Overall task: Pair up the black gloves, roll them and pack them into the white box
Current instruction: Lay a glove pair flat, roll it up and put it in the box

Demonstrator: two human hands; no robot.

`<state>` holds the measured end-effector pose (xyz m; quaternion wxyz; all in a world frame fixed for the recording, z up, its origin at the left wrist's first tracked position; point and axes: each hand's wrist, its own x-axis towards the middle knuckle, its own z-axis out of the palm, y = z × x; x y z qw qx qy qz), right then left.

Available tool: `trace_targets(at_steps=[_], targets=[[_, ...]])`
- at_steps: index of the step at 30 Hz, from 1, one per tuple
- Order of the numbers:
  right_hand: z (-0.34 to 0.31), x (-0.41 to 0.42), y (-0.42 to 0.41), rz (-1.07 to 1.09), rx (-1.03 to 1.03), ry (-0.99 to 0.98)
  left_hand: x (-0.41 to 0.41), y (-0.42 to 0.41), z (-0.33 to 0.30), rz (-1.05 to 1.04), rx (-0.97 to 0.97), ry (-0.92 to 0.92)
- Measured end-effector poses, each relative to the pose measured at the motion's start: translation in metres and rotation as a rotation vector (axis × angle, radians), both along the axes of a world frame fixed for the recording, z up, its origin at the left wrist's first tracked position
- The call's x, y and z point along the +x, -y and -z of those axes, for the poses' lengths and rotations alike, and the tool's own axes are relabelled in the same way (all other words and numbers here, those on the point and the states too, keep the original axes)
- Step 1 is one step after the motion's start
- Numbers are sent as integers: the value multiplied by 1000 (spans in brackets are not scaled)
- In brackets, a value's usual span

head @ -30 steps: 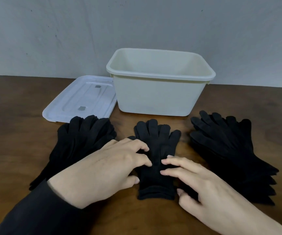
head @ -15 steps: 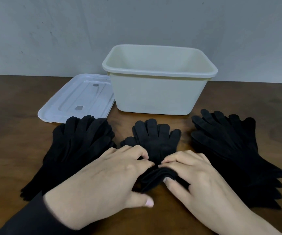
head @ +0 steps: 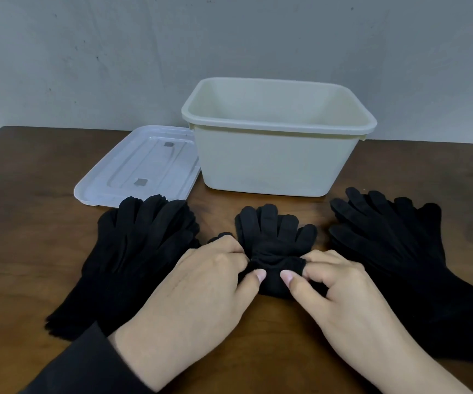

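Both forearms are cut off by the lower edge, and the rolled cuff end of the glove pair point(head: 276, 245) is partly hidden behind the thumbs. The roll is pinched by the left hand point(head: 201, 294) and the right hand point(head: 340, 291), fingers curled on either end, thumbs pressed at the front. The pair's fingers are spread flat on the table point(head: 24, 223), between the left pile point(head: 132, 260) and the right pile point(head: 406, 268). Beyond, the box point(head: 275, 163) is seen open, its floor hidden; the lid point(head: 141, 166) is laid beside it.

Two bare hands, short plain nails, a black long sleeve point(head: 81, 368) at the left wrist only.
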<state>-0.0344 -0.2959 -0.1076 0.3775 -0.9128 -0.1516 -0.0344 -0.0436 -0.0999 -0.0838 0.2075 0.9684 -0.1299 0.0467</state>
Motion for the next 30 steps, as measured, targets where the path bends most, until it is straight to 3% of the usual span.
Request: trace_targets(at_steps=[7, 12, 14, 18, 23, 30], targets=[[2, 5, -3, 86, -118, 90, 10, -3, 6, -82, 210, 45], [2, 7, 0, 111, -245, 136, 8, -5, 1, -75, 144, 87], [-1, 4, -1, 70, -290, 236, 8, -4, -1, -3, 117, 127], [10, 4, -5, -69, -347, 417, 7, -3, 2, 226, 266, 232], [4, 0, 3, -146, -379, 197, 4, -9, 8, 231, 318, -22], [2, 2, 2, -93, -380, 186, 7, -8, 8, 168, 304, 18]])
